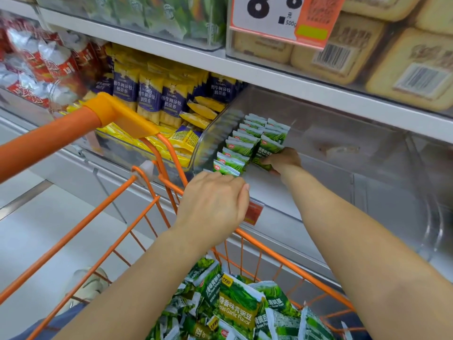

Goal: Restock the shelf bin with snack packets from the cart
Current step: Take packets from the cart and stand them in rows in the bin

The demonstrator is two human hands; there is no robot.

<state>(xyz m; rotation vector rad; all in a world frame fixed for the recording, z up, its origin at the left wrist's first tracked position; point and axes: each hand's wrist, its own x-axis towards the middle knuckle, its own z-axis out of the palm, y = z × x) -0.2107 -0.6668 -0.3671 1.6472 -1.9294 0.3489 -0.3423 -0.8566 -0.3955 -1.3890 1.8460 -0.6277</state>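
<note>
Inside the clear shelf bin [318, 143], my right hand [282, 160] reaches deep and grips a green snack packet [268, 149] with curled fingers. That packet stands at the front of the second row. Just beside it on the left, a first row of green packets [235, 148] stands upright, one behind the other, along the bin's left wall. Most of the bin to the right of my hand is bare, smooth floor, so that side has lots of room. The bin walls are see-through, hard and shiny, with rounded corners.

My left hand [215, 204] hovers at the front edge of the bin, near the first packet in the row. Its fingers are bent down, and I cannot tell if it holds anything.

Down below, the orange wire cart [147, 204] sits right against the shelf. Its thin bars have wide gaps. More green packets [239, 307] lie in a loose, crinkly pile inside. Next door, another bin holds yellow and blue packets [152, 99]. A red price tag [255, 213] hangs on the shelf edge beside my left hand.
</note>
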